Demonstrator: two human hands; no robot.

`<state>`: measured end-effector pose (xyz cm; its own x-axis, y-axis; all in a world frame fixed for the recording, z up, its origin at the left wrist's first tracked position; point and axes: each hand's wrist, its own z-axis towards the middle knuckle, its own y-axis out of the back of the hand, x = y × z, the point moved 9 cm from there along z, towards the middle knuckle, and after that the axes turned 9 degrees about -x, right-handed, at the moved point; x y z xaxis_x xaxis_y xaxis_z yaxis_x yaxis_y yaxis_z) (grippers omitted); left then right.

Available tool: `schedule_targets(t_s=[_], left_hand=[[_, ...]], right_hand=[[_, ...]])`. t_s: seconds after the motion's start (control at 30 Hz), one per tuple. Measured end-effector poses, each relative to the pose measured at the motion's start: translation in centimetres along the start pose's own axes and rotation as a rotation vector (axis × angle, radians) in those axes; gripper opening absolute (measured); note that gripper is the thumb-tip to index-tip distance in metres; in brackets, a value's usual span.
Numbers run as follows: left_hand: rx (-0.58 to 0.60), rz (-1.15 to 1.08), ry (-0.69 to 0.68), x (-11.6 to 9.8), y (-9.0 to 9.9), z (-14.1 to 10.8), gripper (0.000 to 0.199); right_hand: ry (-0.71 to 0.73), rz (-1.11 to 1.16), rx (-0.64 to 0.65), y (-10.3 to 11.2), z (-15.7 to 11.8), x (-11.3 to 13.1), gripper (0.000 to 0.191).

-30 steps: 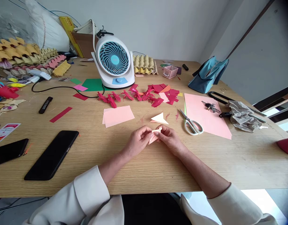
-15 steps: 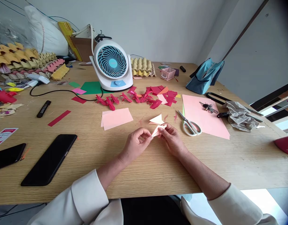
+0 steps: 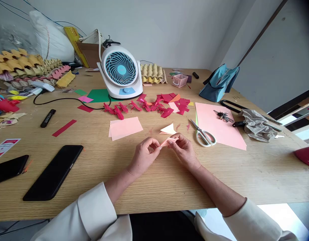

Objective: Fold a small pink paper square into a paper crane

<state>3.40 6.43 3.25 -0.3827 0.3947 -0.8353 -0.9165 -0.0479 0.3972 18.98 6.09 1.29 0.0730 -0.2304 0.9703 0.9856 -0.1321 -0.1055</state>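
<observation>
Both hands hold one small folded piece of pink paper (image 3: 167,142) low over the table. My left hand (image 3: 145,154) pinches its left tip between thumb and fingers. At the other end my right hand (image 3: 185,150) grips it, thumb on the near side and fingers behind. Just beyond lies another folded paper piece (image 3: 169,129), pale and pointed. Pink paper rectangles (image 3: 126,128) rest left of it. To the right are scissors (image 3: 205,136) with white handles, blades partly spread and pointing away.
Red folded paper shapes (image 3: 134,106) and scraps run across the middle, before a white fan (image 3: 124,91). Large pink sheets (image 3: 220,130) carry keys (image 3: 224,116) at right, near a blue bag (image 3: 218,85). A black phone (image 3: 54,172) and marker (image 3: 48,118) lie left.
The folded paper has turned slightly between my fingers and shows a flatter, wider face. My left hand has shifted a little to the left; both hands still grip it.
</observation>
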Motion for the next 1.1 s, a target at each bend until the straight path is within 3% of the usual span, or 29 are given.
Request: schedule_targets(t_s=[0.47, 0.87, 1.0, 1.1], left_hand=[[0.011, -0.012, -0.005, 0.2, -0.1, 0.1, 0.009], [0.169, -0.256, 0.342, 2.9, -2.0, -0.4, 0.023], [0.131, -0.246, 0.265, 2.3, -1.7, 0.0, 0.022], [0.203, -0.251, 0.240, 1.8, -2.1, -0.2, 0.021]], right_hand=[[0.030, -0.068, 0.013, -0.1, -0.2, 0.3, 0.030], [0.021, -0.087, 0.002, 0.0, 0.0, 0.3, 0.033], [-0.008, -0.082, -0.023, 0.3, 0.1, 0.2, 0.036], [-0.029, -0.085, 0.012, -0.1, 0.0, 0.1, 0.036]])
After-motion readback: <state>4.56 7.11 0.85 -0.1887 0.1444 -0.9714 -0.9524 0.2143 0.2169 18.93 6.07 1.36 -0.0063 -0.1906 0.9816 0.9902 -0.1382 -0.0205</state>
